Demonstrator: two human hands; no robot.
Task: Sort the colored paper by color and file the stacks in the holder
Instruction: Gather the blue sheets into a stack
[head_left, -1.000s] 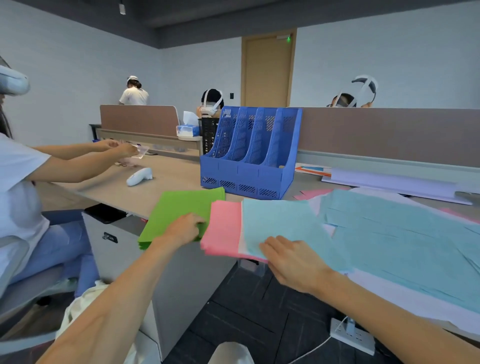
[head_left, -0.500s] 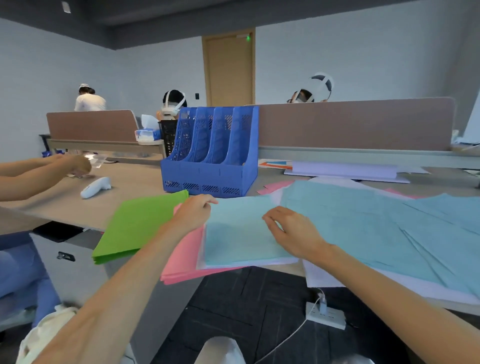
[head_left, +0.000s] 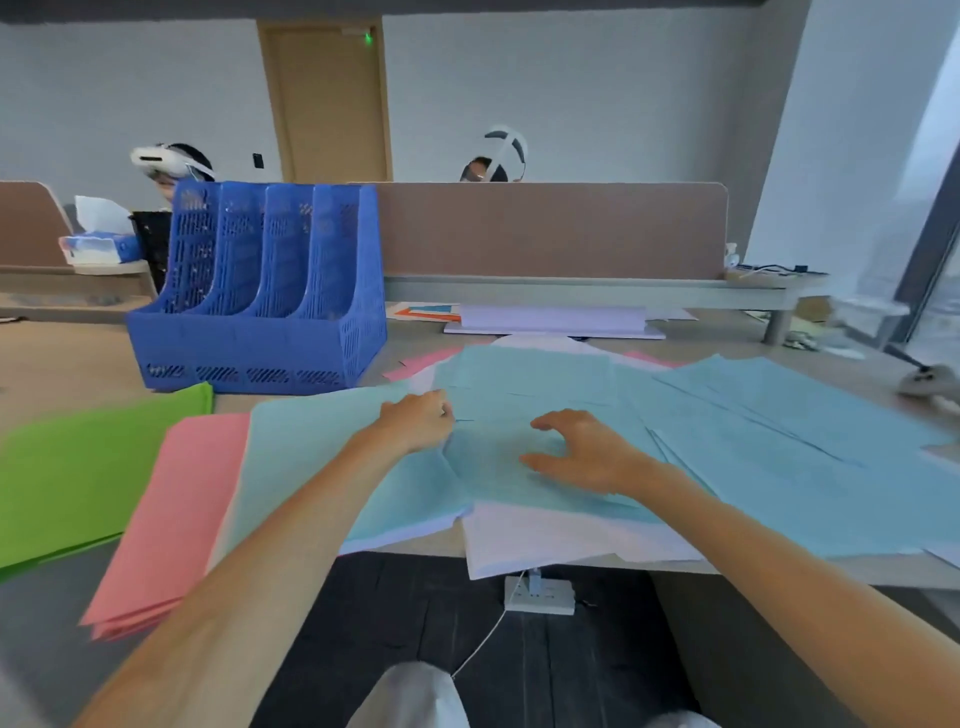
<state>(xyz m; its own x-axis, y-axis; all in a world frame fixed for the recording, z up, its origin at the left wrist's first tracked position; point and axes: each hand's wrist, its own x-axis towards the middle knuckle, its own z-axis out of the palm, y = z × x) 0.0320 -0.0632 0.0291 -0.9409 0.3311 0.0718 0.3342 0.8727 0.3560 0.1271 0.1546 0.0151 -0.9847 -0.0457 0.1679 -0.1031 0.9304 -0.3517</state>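
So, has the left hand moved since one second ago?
Yes, rightward. The left hand was at the green stack; now it is on the light blue sheets, beyond the pink stack.

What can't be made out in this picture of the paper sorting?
All from the head view:
- Blue holder: mesh walls hide the slot bottoms.
- Green stack: cut off by the left edge.
- Left hand: its knuckles hide the grip on the blue sheets.
- White sheets: count hidden under the blue ones.
- Object at right edge: blurred, cut off.
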